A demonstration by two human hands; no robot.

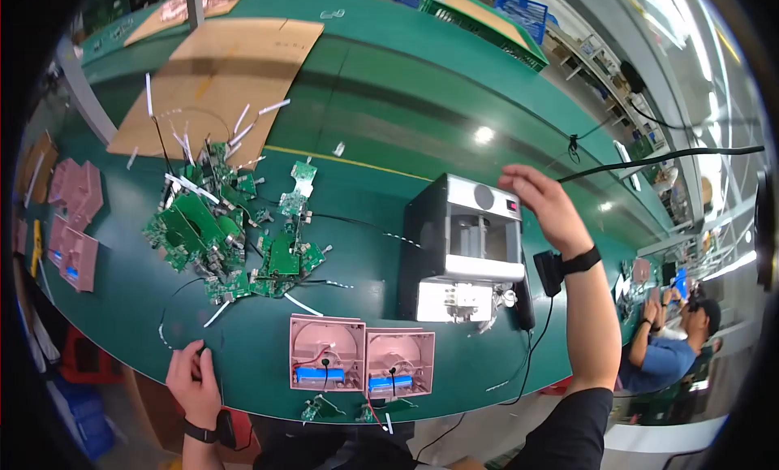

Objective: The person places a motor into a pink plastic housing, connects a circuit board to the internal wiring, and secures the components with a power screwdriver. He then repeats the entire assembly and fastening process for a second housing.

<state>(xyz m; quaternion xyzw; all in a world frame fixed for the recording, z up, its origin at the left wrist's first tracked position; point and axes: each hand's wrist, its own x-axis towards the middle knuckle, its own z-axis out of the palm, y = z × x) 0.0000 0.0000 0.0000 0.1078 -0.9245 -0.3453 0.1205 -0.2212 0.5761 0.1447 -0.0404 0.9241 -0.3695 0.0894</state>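
The right hand [542,200] rests loose-fingered, grasping nothing, on the top corner of the grey machine [466,247] mid-bench [389,105], while the left hand [193,381], its grip pinching a black wire [174,295], waits beside two pink casings [361,364] laid open for reach.

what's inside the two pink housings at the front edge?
Each pink housing lies open side up, showing a blue cylindrical cell along its lower edge, a round recess above and thin wires. Anything under the cells is hidden.
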